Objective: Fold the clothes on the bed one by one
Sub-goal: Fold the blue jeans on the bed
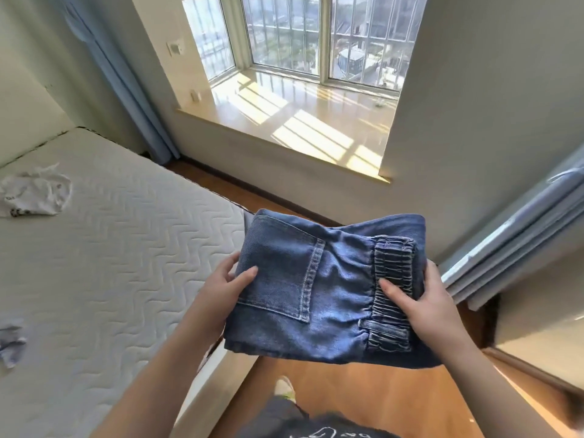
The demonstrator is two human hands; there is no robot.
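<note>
Where the quilted white mattress (104,248) fills the left of the view, two garments lie on it well apart: a crumpled white piece with dark print (34,194) near the far left edge, and a smaller bunched grey-white piece (11,343) closer to the person, partly cut off by the frame. Behind the mattress a pale blue curtain (126,83) hangs in the corner, beside a barred bay window (303,36) whose glossy sill (284,121) carries bright sun stripes.

Off the mattress corner and above the wooden floor (363,393), the folded blue jeans (322,289) are held in the air between both hands, back pocket up and the elastic waistband toward the right. The left hand (227,279) grips the jeans' left edge, thumb lying on top of the pocket and the other fingers curled underneath, out of sight. The right hand (420,298) holds the right edge, thumb pressed on the gathered waistband with the remaining fingers wrapped below the cloth.

Below the jeans a foot in a light shoe (284,390) shows on the floor, with dark clothing at the bottom edge. At the far right another pale blue curtain (512,241) hangs in folds.
</note>
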